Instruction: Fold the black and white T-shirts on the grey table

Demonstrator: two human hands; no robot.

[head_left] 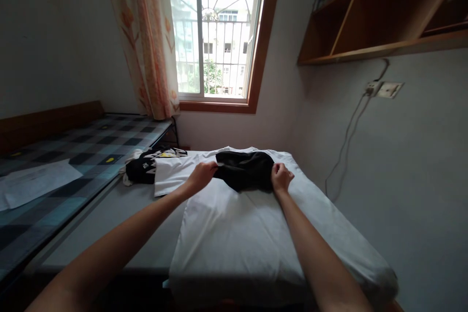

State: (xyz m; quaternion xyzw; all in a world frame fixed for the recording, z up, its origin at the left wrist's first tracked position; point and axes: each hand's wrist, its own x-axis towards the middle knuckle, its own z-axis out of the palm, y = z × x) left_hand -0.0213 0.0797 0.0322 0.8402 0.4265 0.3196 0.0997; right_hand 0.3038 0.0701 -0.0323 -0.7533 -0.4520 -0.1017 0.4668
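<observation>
A black cloth (244, 170) is stretched between my two hands over the far part of a white cloth (226, 234). My left hand (203, 175) pinches its left edge. At the opposite edge, my right hand (281, 177) is closed on the fabric with the fingers curled. The white cloth lies spread over the table, with a sleeve-like part (170, 175) reaching left. Beside that part sits a bunched black garment (141, 169) with white and yellow print.
On the left is a bed with a checked cover (120, 142) and white paper (40, 183). A curtain (151, 48) hangs by the window (226, 34). Wooden shelves (380, 9) and a socket with a cord (383, 89) are on the right wall.
</observation>
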